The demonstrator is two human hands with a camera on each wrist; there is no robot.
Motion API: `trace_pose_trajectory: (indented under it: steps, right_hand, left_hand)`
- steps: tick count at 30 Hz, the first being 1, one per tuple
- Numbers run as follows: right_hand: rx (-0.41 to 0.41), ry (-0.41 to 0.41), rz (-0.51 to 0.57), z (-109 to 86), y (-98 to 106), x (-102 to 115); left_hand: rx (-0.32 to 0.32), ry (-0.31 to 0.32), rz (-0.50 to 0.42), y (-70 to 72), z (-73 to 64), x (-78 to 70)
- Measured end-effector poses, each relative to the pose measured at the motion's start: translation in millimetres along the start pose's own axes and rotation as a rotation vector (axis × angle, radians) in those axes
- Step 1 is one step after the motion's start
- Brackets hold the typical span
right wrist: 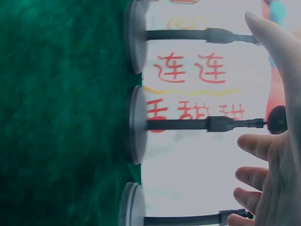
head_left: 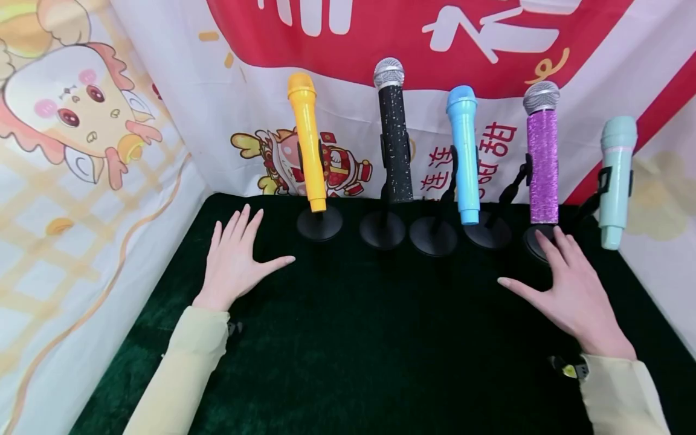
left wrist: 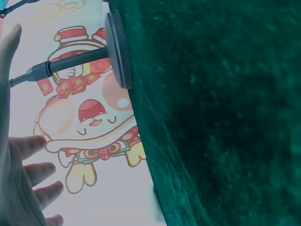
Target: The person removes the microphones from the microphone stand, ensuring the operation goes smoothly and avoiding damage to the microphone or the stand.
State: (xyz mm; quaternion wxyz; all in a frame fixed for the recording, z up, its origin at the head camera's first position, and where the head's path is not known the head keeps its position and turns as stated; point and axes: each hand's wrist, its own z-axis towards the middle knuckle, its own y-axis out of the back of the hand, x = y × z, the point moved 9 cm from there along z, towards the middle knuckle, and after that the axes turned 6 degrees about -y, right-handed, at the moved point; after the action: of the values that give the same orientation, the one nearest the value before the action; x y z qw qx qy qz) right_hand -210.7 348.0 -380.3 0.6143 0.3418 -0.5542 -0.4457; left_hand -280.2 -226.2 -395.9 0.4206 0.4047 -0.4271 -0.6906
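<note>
My left hand (head_left: 231,266) is spread open on the left of the green cloth, thumb pointing toward the yellow microphone (head_left: 308,145) on its black stand. Spread likewise on the right, my right hand (head_left: 573,296) has fingertips overlapping the round base under the purple glitter microphone (head_left: 543,163) in the head view. Neither hand holds anything. Between them in the row stand a black speckled microphone (head_left: 396,139) with a silver head and a light blue microphone (head_left: 465,157). A mint green microphone (head_left: 616,181) leans at the far right.
Dark green velvet cloth (head_left: 348,338) covers the table. Black round stand bases (head_left: 382,230) line its back edge. Behind hangs a white and red printed backdrop (head_left: 348,54); a cartoon-print cloth (head_left: 81,241) borders the left side. Stand poles (right wrist: 178,125) rise close by my right fingers.
</note>
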Motion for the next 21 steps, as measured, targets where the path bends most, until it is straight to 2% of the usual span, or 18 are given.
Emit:
trace_pose_trajectory:
  steps: [8,12,17,21]
  right_hand:
    - [-0.099,-0.027,0.131,-9.7,26.7,19.5]
    - [-0.219,-0.002,0.219,-16.1,44.6,29.6]
    - [-0.406,0.072,0.316,-24.0,68.8,43.6]
    - [-0.48,0.125,0.385,-25.8,81.8,59.8]
  left_hand:
    - [-0.053,0.004,-0.062,3.1,6.1,-1.8]
    - [-0.075,0.007,-0.112,5.2,9.1,-4.8]
    - [-0.111,0.017,-0.203,6.2,16.5,-8.3]
    - [-0.126,0.036,-0.271,2.4,26.7,-10.0]
